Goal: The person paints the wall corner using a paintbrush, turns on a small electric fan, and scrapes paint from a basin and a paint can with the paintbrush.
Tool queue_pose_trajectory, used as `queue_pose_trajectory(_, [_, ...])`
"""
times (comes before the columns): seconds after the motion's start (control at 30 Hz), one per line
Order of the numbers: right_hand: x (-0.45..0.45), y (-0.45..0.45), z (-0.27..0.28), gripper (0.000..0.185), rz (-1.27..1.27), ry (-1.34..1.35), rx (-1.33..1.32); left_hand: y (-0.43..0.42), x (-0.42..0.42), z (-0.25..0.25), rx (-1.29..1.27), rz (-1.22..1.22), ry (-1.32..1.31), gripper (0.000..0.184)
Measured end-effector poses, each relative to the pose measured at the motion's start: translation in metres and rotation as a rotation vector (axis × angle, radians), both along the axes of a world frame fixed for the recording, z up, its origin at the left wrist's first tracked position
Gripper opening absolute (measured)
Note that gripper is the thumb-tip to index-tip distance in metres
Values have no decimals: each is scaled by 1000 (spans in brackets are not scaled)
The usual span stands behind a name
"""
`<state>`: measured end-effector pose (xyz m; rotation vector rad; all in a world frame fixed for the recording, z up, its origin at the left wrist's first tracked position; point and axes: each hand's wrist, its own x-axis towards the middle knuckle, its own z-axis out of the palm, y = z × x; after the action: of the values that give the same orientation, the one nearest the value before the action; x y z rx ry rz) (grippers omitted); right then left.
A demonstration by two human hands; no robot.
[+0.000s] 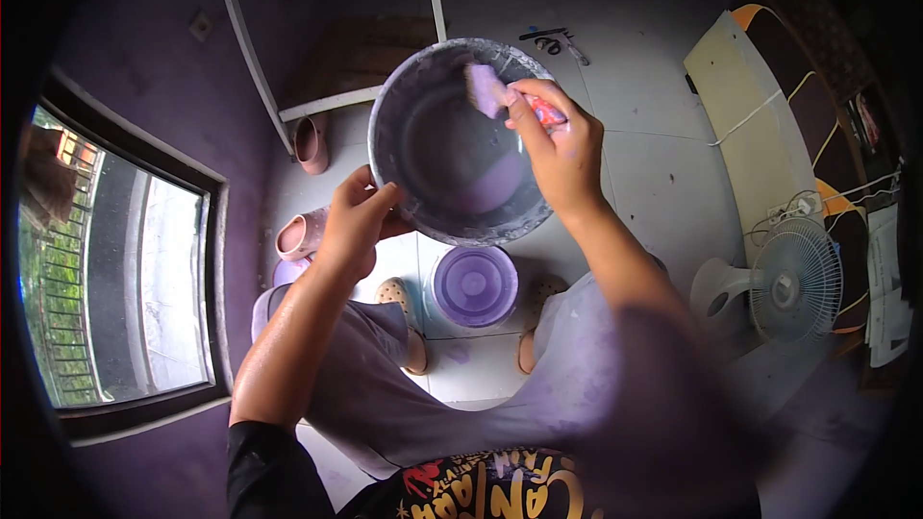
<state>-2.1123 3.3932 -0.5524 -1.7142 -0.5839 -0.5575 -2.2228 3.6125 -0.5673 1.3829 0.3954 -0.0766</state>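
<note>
A large dark bucket [399, 139] is tipped so that I look into it, with pale purple liquid pooled low inside and dried smears round its rim. My left hand [354, 223] is closed on the near left part of that rim, thumb on top. In my right hand [565, 154] is a paintbrush [486, 91], gripped by its reddish handle. Its purple-coated bristles are over the bucket's upper right inside, slightly blurred; whether they touch the wall I cannot tell. On the floor between my feet stands a small purple pail [473, 286].
A white metal frame [332, 103] stands beyond the bucket on the left. Pink shoes [310, 144] lie near the wall. Small tools [556, 42] are on the tiles ahead. At right are a fan [796, 281], cables and a pale board [726, 115]; at left, a window [135, 269].
</note>
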Motion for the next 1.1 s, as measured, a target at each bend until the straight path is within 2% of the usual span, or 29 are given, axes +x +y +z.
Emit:
queue_pose_trajectory(0.17, [-6, 5, 11, 16, 1, 207, 117, -8, -3, 6, -10, -30, 24, 31])
queue_pose_trajectory(0.33, [-13, 23, -3, 13, 226, 249, 109, -1, -2, 4, -42, -92, 23, 32])
queue_pose_trajectory(0.4, [-25, 27, -1, 10, 273, 36, -50, -2, -3, 3, -16, -103, 4, 33])
queue_pose_trajectory(0.47, [-35, 31, 4, 10, 358, -156, -91, -5, -3, 8, -10, -113, -13, 30])
queue_pose_trajectory(0.5, [-40, 29, 6, 11, 398, -96, -185, -3, -3, 8, -10, -108, -10, 30])
queue_pose_trajectory(0.6, [-43, 20, 12, 9, 503, -22, -197, -3, -2, 7, -26, -37, 8, 26])
queue_pose_trajectory(0.67, [-41, 19, 10, 10, 481, 83, -73, -1, -3, 2, -16, 1, 4, 26])
queue_pose_trajectory(0.8, [-31, 2, 20, 15, 308, 153, -42, -6, 1, 4, -8, 14, 33, 27])
queue_pose_trajectory(0.93, [-13, -6, 19, 19, 169, 277, 204, -9, 1, 6, -42, 50, 24, 27])
queue_pose_trajectory(1.07, [4, -18, 23, 22, 79, 344, 352, -9, -2, 6, -65, 64, 17, 25])
queue_pose_trajectory(1.1, [6, -21, 26, 22, 43, 385, 364, -5, -1, 2, -59, 43, 30, 29])
